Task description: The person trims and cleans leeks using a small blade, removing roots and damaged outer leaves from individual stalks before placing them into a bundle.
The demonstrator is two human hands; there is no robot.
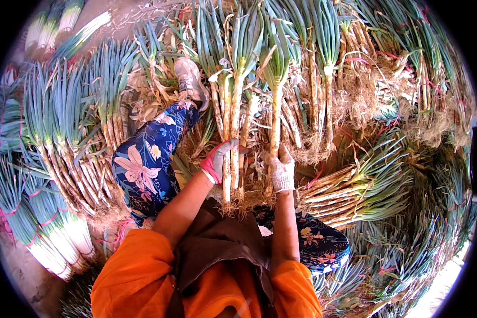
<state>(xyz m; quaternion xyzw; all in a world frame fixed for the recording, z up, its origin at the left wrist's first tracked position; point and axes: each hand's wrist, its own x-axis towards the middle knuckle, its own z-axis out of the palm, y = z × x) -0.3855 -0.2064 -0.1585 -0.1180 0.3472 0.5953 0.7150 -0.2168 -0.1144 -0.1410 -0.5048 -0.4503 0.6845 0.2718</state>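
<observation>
My left hand (220, 159), in a pink and grey work glove, grips a few untrimmed green onions (235, 119) by their pale, soil-stained shafts. Their roots hang over the dark brown apron on my lap (222, 238). In a whitish knit glove, my right hand (280, 169) is closed around one thick green onion (276, 115), which stands roughly upright with its leaves pointing away from me. A narrow gap separates it from the left-hand stalks. Both palms are hidden.
Untrimmed onions (69, 171) lean at left. Below them are trimmed bundles (49, 230) with white shafts and pink ties. A loose pile (342, 190) lies beside my right hand. More rooted bunches (359, 79) stand beyond. My shoe (190, 81) rests among dry husks.
</observation>
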